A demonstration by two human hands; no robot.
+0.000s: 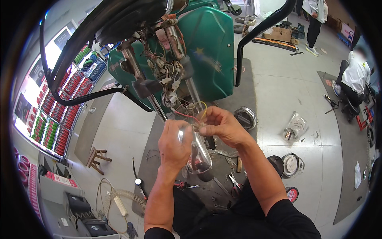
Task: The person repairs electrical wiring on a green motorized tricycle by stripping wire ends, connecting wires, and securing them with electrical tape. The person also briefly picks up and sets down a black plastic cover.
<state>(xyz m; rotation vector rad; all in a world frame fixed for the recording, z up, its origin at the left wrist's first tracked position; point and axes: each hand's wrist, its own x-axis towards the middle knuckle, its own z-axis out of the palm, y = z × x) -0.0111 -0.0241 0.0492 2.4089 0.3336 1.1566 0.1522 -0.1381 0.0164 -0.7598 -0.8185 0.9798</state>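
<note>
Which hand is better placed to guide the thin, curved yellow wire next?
Probably the right hand: the thin, curved yellow wire runs down to it, while the left hand sits lower and farther left.

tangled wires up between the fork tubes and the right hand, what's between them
In the head view, a red wire and a yellow wire lie between the tangled wires and the right hand.

Right hand [221, 126] pinching red wire [184, 115] and yellow wire [205, 108]; left hand [174, 141] fingertips just beside, grip unclear. Loose wiring bundle [166, 68] between fork tubes [175, 43], green panel [211, 47] on far side. Scissors [234, 182] near, on mat [247, 89]. Wooden stool [95, 159] left, plastic bag [296, 126] right.
</note>
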